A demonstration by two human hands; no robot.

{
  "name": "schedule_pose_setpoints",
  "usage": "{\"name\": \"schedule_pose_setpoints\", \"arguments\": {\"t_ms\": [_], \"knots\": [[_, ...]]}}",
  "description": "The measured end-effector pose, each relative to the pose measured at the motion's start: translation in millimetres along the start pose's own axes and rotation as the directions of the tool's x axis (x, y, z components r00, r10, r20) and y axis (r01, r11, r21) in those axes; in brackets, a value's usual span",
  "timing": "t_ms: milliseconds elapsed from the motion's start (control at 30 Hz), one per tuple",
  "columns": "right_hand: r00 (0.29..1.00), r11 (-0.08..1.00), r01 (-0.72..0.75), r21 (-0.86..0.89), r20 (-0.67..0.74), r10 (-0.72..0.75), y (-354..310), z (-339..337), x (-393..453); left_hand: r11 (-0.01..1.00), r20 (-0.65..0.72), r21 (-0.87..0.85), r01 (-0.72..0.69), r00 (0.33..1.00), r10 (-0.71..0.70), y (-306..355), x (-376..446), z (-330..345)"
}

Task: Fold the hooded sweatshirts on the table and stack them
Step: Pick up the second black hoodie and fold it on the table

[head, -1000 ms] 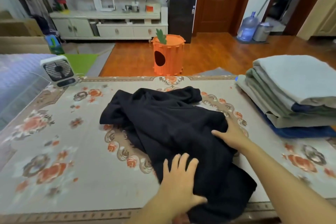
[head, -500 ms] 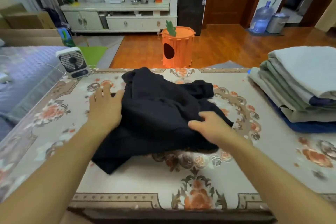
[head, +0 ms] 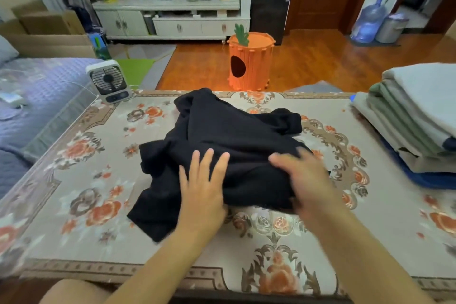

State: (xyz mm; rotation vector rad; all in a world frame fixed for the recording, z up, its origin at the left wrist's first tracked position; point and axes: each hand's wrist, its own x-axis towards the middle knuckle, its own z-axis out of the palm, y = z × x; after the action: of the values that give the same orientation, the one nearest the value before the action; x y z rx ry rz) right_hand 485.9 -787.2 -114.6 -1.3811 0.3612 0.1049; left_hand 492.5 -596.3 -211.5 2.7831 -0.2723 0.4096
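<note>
A black hooded sweatshirt lies bunched in the middle of the floral-covered table. My left hand rests flat on its near part with straight, spread fingers. My right hand lies on the sweatshirt's near right part; it is blurred, fingers look extended. A stack of folded sweatshirts, grey, green and blue, sits at the table's right edge.
A small white fan stands on the table's far left corner. An orange carrot-shaped bin is on the floor beyond the table. A blue-covered bed lies to the left, a white cabinet at the back.
My left hand has moved from the sweatshirt's far left side to its near middle. My right hand has shifted right along the near edge. The sweatshirt's shape has changed a little.
</note>
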Motion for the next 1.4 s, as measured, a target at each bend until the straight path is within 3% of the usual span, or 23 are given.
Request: {"name": "schedule_pose_setpoints", "arguments": {"t_ms": [133,200,233,267,300,333,400,433,467,533,567,633,733,767,800,867,933,1000,1067,1167,1234,1334,1400], "knots": [[0.938,0.911,0.192,0.365,-0.341,-0.061,-42.6,-84.0,14.8,0.998,-0.151,0.04,0.053,0.987,-0.046,-44.6,1.9,-14.9],[0.811,0.956,0.234,0.179,-0.578,-0.09,-29.8,-129.4,23.9,0.999,-0.054,-0.028,-0.018,0.998,0.017,-57.7,-9.3,-10.8],[0.758,0.994,0.108,-0.008,-0.647,-0.087,-18.1,-148.7,26.9,0.996,0.071,-0.074,-0.058,0.996,0.063,-55.6,-15.2,-9.3],[0.757,0.964,-0.128,-0.234,-0.651,-0.058,0.8,-166.5,32.2,0.99,0.226,-0.115,-0.083,0.968,0.107,-48.8,-18.7,-10.1],[0.805,0.824,-0.362,-0.435,-0.592,0.041,22.5,-183.7,36.3,0.983,0.375,-0.154,-0.098,0.915,0.15,-40.9,-19.9,-10.9],[0.839,0.604,-0.492,-0.627,-0.527,0.136,45.0,-201.1,42.3,0.976,0.517,-0.199,-0.091,0.836,0.183,-31.8,-20.1,-11.1],[0.858,0.175,-0.504,-0.846,-0.467,0.215,63.8,-212.5,44.9,0.956,0.744,-0.293,0.0,0.629,0.228,-15.1,-16.6,-11.1],[0.859,0.107,-0.503,-0.858,-0.481,0.176,62.5,-211.3,48.2,0.946,0.819,-0.319,0.055,0.519,0.246,-8.1,-14.2,-11.7],[0.872,0.12,-0.489,-0.864,-0.479,0.102,59.8,-208.5,52.9,0.941,0.872,-0.324,0.101,0.417,0.256,-2.3,-11.4,-12.0],[0.895,0.249,-0.421,-0.872,-0.444,-0.042,46.9,-193.4,66.6,0.943,0.912,-0.314,0.112,0.313,0.267,2.7,-7.9,-12.5],[0.908,0.291,-0.386,-0.875,-0.417,-0.05,39.0,-185.9,74.3,0.943,0.91,-0.316,0.103,0.313,0.271,1.9,-8.2,-13.1],[0.922,0.27,-0.373,-0.888,-0.388,-0.001,36.1,-175.3,85.6,0.943,0.882,-0.32,0.091,0.391,0.262,-4.3,-8.2,-21.0],[0.924,0.089,-0.362,-0.928,-0.344,0.168,45.6,-168.9,88.0,0.935,0.767,-0.335,0.117,0.61,0.199,-28.2,2.6,-45.8],[0.927,0.126,-0.343,-0.931,-0.313,0.207,45.3,-165.8,87.7,0.942,0.703,-0.315,0.121,0.696,0.146,-37.4,11.5,-56.7],[0.93,0.231,-0.331,-0.915,-0.275,0.242,39.1,-161.2,89.3,0.953,0.615,-0.276,0.124,0.785,0.076,-49.9,25.6,-68.5],[0.953,0.606,-0.298,-0.738,-0.195,0.231,9.7,-142.2,89.8,0.976,0.392,-0.163,0.145,0.917,-0.071,-72.2,60.3,-96.0],[0.985,0.889,-0.131,-0.439,-0.159,0.067,-46.5,-117.8,95.8,0.973,0.12,-0.104,0.207,0.974,-0.195,-87.3,99.5,-132.4],[0.962,0.968,0.05,-0.247,-0.25,-0.114,-119.7,-88.9,100.6,0.962,-0.126,-0.143,0.234,0.959,-0.252,-91.3,135.0,-174.0],[0.906,0.968,0.181,-0.172,-0.354,-0.232,-192.3,-70.8,113.6,0.965,-0.24,-0.119,0.235,0.936,-0.257,-87.5,160.9,-211.1],[0.855,0.929,0.358,-0.097,-0.366,-0.368,-264.2,-51.4,124.2,0.949,-0.22,-0.241,0.201,0.942,-0.255,-70.3,170.5,-242.3],[0.844,0.907,0.412,-0.088,-0.338,-0.416,-283.4,-45.4,127.9,0.915,-0.1,-0.322,0.242,0.953,-0.287,-70.2,155.8,-235.1],[0.858,0.912,0.385,-0.14,-0.308,-0.41,-268.1,-22.2,132.2,0.825,0.328,-0.452,0.34,0.923,-0.201,-52.4,104.1,-201.2],[0.855,0.859,0.409,-0.309,-0.2,-0.479,-232.5,12.9,129.4,0.866,0.667,-0.387,0.316,0.745,0.026,-21.1,61.6,-158.6]]}}
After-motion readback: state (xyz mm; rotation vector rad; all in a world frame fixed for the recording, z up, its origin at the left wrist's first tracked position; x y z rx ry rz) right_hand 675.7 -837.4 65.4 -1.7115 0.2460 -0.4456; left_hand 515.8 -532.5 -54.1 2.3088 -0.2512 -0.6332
